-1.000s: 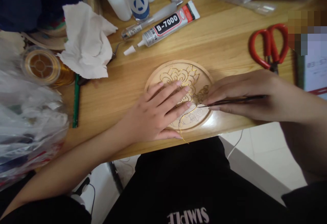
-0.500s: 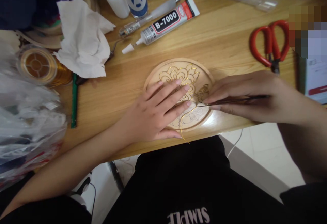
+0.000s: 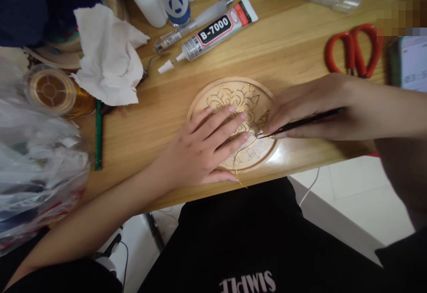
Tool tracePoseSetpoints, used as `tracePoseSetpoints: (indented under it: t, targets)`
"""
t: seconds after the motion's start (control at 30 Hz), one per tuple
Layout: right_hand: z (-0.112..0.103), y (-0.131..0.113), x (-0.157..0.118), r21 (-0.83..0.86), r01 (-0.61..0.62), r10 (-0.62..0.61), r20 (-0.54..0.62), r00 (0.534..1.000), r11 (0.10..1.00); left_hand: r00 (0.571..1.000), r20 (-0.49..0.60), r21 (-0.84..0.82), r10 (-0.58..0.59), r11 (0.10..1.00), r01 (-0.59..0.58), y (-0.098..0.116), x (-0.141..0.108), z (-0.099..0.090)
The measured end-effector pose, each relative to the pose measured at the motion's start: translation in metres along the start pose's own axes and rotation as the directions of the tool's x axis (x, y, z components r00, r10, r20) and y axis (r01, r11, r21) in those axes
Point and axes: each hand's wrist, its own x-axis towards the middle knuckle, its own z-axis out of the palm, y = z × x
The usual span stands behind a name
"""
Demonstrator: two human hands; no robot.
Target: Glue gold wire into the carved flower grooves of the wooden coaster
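Observation:
A round wooden plate (image 3: 261, 83) with a raised rim lies near the table's front edge. Gold wire lines form a flower pattern on its upper part, and thin drawn lines show on the lower part. My left hand (image 3: 191, 150) rests flat over the plate, fingers spread. Dark tweezers (image 3: 305, 121) are pinched in my right hand (image 3: 316, 103), at the plate's right side. Their tips point left at a gold wire (image 3: 238, 154) by my left index fingertip. The wire's loose end hangs past the plate's near rim. My hands cover part of the pattern.
A glue tube (image 3: 213, 30) and a clear-capped pen (image 3: 171, 39) lie behind the plate. Red-handled scissors (image 3: 362, 52) and a phone (image 3: 413, 61) are at right. Crumpled tissue (image 3: 110, 57), a gold wire spool (image 3: 53, 90), a green stick (image 3: 98, 137) and plastic bags (image 3: 36, 164) occupy the left.
My right hand has shifted up and tilted, and the tweezers now slope more steeply, their tips still by the wire. My left hand stays put on the plate.

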Motion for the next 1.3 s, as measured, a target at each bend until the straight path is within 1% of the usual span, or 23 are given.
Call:
tracePoseSetpoints:
  t: [0.1,0.17,0.27,0.43,0.6,0.73,0.87,1.07,1.3]
  targets:
    - [0.0,0.001,0.0,-0.019,0.028,-0.028,0.009,1.0,0.999,1.0,0.005,0.002,0.002,1.0,-0.002,0.0,0.0,0.0]
    - [0.002,0.0,-0.001,-0.028,0.036,-0.036,-0.011,0.999,0.999,1.0,0.006,-0.003,0.003,1.0,-0.003,0.0,0.0,-0.001]
    - [0.006,-0.003,-0.005,-0.044,0.031,-0.033,-0.055,0.998,0.999,1.0,0.017,-0.009,-0.008,1.0,0.008,0.001,0.0,-0.001]
    - [0.011,-0.008,-0.009,-0.092,0.001,-0.009,-0.086,0.996,0.996,1.0,0.022,0.009,-0.007,1.0,0.007,0.001,0.0,-0.001]
    - [0.015,-0.013,-0.009,-0.107,0.017,-0.03,-0.125,0.992,0.994,1.0,0.018,0.008,0.003,1.0,-0.003,0.001,0.001,-0.001]
    - [0.019,-0.017,-0.01,-0.115,-0.001,-0.016,-0.153,0.988,0.993,1.0,0.016,0.005,-0.003,1.0,0.003,0.001,0.001,-0.001]
    - [0.024,-0.02,-0.012,-0.113,-0.01,-0.014,-0.209,0.978,0.993,0.999,0.032,-0.001,-0.005,1.0,0.005,0.001,0.0,-0.002]
    - [0.032,-0.023,-0.017,-0.085,-0.059,0.034,-0.263,0.964,0.995,0.999,0.034,0.019,-0.006,1.0,0.005,0.002,0.0,-0.002]
    - [0.045,-0.022,-0.023,-0.073,-0.062,0.029,-0.38,0.924,0.995,1.0,0.028,0.022,0.004,1.0,-0.004,0.001,0.0,-0.002]
